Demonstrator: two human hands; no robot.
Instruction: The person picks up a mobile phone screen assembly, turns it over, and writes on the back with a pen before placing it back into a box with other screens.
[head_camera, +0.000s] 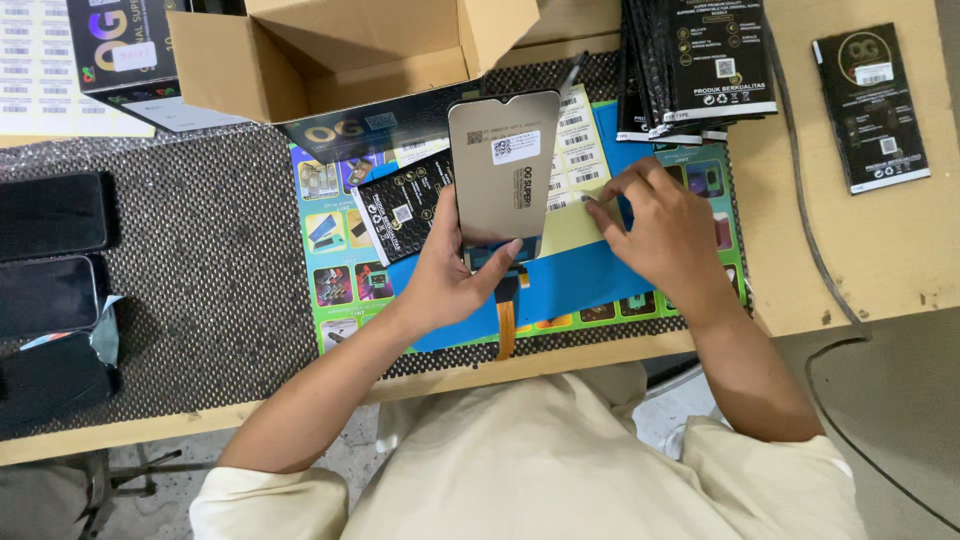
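My left hand (450, 272) grips the lower end of a phone screen panel (502, 170), held back side up, grey with small white stickers and an orange flex cable (506, 325) hanging below. My right hand (660, 225) rests on a yellow sheet of small barcode stickers (578, 160), with its fingertips pinching at one sticker near the panel's right edge. Both lie over a colourful work mat (345, 270) with a blue sheet (590, 275) on it.
An open cardboard box (340, 60) stands behind the panel. A black flat package (400, 205) lies left of it, a stack of black packages (695, 65) at the back right, one more (872, 105) far right. Dark phone screens (50, 250) lie left on black mesh. A cable (810, 250) runs right.
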